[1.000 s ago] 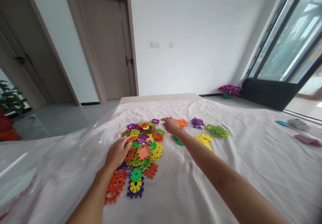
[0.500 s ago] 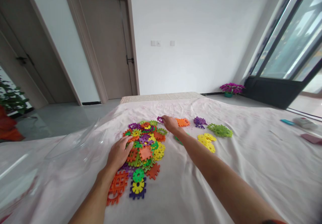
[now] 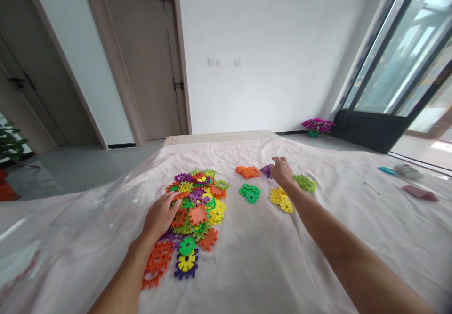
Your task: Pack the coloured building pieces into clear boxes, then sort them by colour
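My left hand (image 3: 161, 214) lies on the left side of a mixed pile of plastic interlocking pieces (image 3: 197, 215), fingers stretched out and open. The pile holds orange squares, green and yellow notched discs and purple pieces. My right hand (image 3: 281, 169) is over a small heap of purple pieces (image 3: 267, 172), partly hiding it; its fingers are apart and no piece shows in them. Around it lie single-colour heaps: orange pieces (image 3: 247, 172), green discs (image 3: 250, 193), yellow discs (image 3: 280, 199) and light green pieces (image 3: 305, 182).
A pale patterned cloth (image 3: 254, 257) covers the surface. Clear plastic packaging (image 3: 95, 205) lies at the left. Off to the right are a blue item (image 3: 387, 170), a whitish object (image 3: 408, 172) and a pink piece (image 3: 420, 192).
My right hand has moved right from beside the mixed pile, where it held a purple piece, to the purple heap, and has let go. My left hand stays on the pile.
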Available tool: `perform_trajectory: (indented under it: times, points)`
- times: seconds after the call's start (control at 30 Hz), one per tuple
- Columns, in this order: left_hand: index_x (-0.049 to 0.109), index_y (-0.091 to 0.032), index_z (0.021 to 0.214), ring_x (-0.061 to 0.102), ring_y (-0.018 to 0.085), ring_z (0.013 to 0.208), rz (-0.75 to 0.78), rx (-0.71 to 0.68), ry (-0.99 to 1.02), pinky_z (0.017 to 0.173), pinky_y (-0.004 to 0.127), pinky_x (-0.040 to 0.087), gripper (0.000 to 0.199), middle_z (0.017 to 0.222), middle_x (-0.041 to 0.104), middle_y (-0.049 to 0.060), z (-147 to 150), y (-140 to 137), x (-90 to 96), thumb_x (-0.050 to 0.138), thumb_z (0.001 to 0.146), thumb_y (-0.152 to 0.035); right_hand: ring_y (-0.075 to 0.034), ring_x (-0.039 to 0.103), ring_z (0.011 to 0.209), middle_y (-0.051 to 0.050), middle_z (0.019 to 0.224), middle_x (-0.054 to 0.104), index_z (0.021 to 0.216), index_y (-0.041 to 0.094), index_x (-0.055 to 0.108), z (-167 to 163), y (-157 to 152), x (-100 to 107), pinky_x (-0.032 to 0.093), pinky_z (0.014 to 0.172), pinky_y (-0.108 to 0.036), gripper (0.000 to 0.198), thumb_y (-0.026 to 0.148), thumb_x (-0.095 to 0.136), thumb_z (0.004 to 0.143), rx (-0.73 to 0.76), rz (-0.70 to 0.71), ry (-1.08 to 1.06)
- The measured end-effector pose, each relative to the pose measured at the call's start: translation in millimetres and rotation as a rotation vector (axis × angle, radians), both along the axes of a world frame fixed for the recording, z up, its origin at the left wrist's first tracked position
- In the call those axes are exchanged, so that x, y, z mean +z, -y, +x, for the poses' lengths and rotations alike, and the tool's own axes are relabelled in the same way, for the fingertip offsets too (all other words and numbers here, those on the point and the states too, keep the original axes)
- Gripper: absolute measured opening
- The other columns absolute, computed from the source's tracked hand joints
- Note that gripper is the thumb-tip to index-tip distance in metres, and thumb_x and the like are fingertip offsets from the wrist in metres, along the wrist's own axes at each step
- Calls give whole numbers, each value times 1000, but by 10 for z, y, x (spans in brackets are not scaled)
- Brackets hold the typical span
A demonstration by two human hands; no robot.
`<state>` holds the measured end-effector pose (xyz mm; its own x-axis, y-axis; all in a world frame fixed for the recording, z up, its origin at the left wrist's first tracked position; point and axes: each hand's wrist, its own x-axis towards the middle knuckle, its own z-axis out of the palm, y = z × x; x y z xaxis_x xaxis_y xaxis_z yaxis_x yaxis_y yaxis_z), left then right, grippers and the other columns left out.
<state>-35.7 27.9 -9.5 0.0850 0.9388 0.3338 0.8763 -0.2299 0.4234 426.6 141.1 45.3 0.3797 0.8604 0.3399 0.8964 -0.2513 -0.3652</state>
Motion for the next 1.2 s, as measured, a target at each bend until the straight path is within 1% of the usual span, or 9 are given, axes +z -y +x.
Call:
perform_trajectory:
  times: [0.13,0.3,0.47,0.6,0.67,0.8,0.97,1.07,1.2]
  points:
    - [58,-23,124,49,22,127,-2,-8,6,109,39,36,44,134,57,6,-8,-9,-17,36,93,-43,-24,61,103,-15,122,59,127,17,57,-190,23,-85,46,80,-28,49,25,55,79,177,-135,82]
    - [57,-22,125,49,22,128,-3,3,-3,109,39,36,44,135,57,6,2,0,-12,35,93,-43,-24,65,89,-13,93,70,100,12,69,-479,-83,-167,45,72,-26,32,26,63,72,296,-303,109]
    - [57,-21,125,49,22,127,-6,5,-16,109,38,36,45,134,57,7,7,11,8,34,94,-44,-24,64,92,-12,97,70,104,14,69,-658,-86,-152,45,75,-26,31,24,62,75,338,-270,96]
    - [58,-22,124,50,22,126,2,0,-1,108,38,37,44,134,58,7,-1,1,-12,35,94,-44,-25,57,111,-12,124,61,124,19,60,-880,90,-103,43,85,-28,48,11,52,78,373,-172,101]
    - [59,-22,124,51,22,126,5,-1,4,108,38,37,44,134,58,7,-2,-1,-21,35,94,-44,-23,53,117,-9,131,57,128,23,58,-1041,208,-108,41,92,-29,54,6,48,77,492,-120,107]
    - [60,-22,123,51,22,126,22,-1,15,108,38,37,43,133,58,6,3,7,-13,37,93,-43,-22,52,116,-6,125,62,119,22,65,-1365,397,-187,37,98,-28,47,8,54,76,777,-127,153]
    - [59,-22,123,51,22,125,4,0,17,108,39,37,44,133,58,6,7,12,4,36,93,-44,-22,60,102,-7,105,69,105,22,69,-1519,472,-256,42,85,-27,26,21,50,87,702,-163,139]
    - [59,-24,123,51,22,125,13,-2,31,108,39,36,42,132,59,5,7,5,-5,38,93,-43,-22,60,103,-9,110,67,108,21,67,-1506,468,-268,42,86,-28,28,20,46,89,676,-102,111]
    - [59,-23,123,51,22,125,11,2,32,108,39,37,42,132,59,5,14,8,-1,38,92,-42,-19,55,115,-6,126,62,119,22,63,-1528,449,-289,38,97,-27,46,6,49,78,893,-63,113]
